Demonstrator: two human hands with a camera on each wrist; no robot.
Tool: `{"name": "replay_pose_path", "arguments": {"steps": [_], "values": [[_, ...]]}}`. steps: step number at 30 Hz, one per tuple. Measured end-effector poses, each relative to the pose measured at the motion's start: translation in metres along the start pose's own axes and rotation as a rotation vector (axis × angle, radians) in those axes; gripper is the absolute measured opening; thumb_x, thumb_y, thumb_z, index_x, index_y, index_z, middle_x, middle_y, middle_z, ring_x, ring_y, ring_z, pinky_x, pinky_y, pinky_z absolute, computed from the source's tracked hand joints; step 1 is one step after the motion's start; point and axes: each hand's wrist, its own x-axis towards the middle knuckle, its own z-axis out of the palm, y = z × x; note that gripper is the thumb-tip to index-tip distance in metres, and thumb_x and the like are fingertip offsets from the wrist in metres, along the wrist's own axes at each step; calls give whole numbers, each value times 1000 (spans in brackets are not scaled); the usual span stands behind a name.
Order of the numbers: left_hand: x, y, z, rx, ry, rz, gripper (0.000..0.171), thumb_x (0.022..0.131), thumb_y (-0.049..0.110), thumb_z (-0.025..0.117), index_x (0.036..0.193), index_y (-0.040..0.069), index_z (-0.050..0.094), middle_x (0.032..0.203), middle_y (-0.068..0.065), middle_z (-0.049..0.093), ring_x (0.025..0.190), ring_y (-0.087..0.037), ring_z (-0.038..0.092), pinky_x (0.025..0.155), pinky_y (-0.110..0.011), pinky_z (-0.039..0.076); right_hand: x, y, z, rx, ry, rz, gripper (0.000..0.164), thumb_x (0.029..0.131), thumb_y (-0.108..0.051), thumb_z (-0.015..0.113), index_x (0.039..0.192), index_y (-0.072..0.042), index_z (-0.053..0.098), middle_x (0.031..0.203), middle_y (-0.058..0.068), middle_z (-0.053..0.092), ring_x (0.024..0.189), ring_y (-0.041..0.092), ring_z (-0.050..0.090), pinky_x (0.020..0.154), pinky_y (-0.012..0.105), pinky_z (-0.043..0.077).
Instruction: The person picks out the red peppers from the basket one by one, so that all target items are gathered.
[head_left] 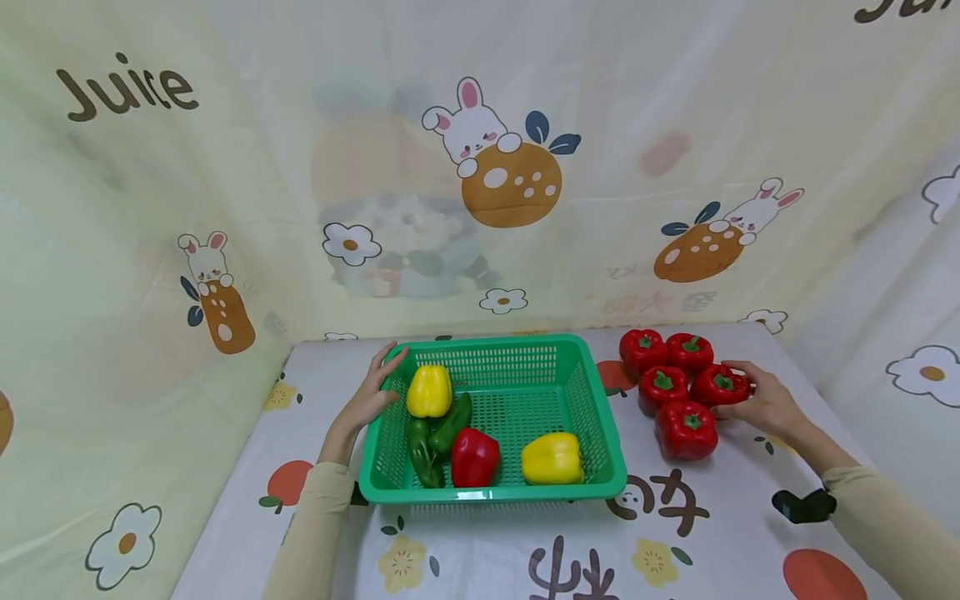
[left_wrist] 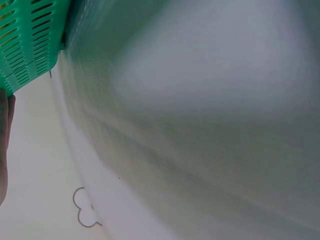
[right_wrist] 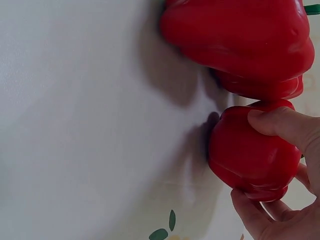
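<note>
My right hand (head_left: pixel 765 404) grips a red bell pepper (right_wrist: pixel 255 155), with the thumb on one side and fingers on the other. In the head view this pepper (head_left: pixel 720 385) is at the right of a cluster of red bell peppers (head_left: pixel 686 431) on the table. At the left side of a green plastic basket (head_left: pixel 491 493), my left hand (head_left: pixel 367 402) holds the rim. The left wrist view shows only part of that hand (left_wrist: pixel 4 145) against the slotted basket wall (left_wrist: pixel 32 42). Inside the basket lie a yellow bell pepper (head_left: pixel 430 392), another yellow one (head_left: pixel 552 458), a red one (head_left: pixel 475 458) and long green peppers (head_left: pixel 450 427).
A printed cloth (head_left: pixel 465 550) covers the table. Behind it hangs a pale curtain (head_left: pixel 600 100) with rabbit and flower prints, and more curtain stands close on both sides. The red peppers sit just right of the basket, several of them touching one another.
</note>
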Motion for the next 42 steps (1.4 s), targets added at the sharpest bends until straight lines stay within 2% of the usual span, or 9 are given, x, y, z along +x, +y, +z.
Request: {"name": "replay_pose_path", "arguments": {"steps": [29,32,36,39,42], "values": [[0,-3,2,4,9,-1,88,74,-11,52,156,6,27,163,-16,2,148,-41,-2,108,-71,13,-1,7,2,20,-2,-58,92,81,-21,80,148,9,25,136,41,34,116,58,38,83,57,52],[-2,2,2,-3,4,0,86,74,-12,51,155,4,27,163,-17,1,148,-41,-2,108,-72,12,0,7,2,22,-6,-60,92,82,-22,79,148,9,24,138,41,33,117,59,38,82,57,53],[-8,24,-2,-29,-15,-2,84,74,-13,51,154,-2,26,162,-22,0,147,-45,-4,107,-73,10,1,7,2,18,-11,-56,91,83,-22,78,149,9,24,140,42,31,118,60,37,83,57,52],[-10,35,-5,-30,-24,-6,83,73,-13,51,152,-7,25,161,-25,-1,146,-48,-4,106,-74,10,0,5,2,12,-12,-54,90,83,-21,78,149,10,24,140,42,31,118,60,38,83,58,52],[-7,25,-3,-26,-15,-3,84,73,-13,51,153,-4,26,162,-23,0,147,-46,-3,106,-73,10,0,4,3,8,-13,-54,89,84,-20,77,148,10,24,140,42,31,117,60,38,82,58,52]]}}
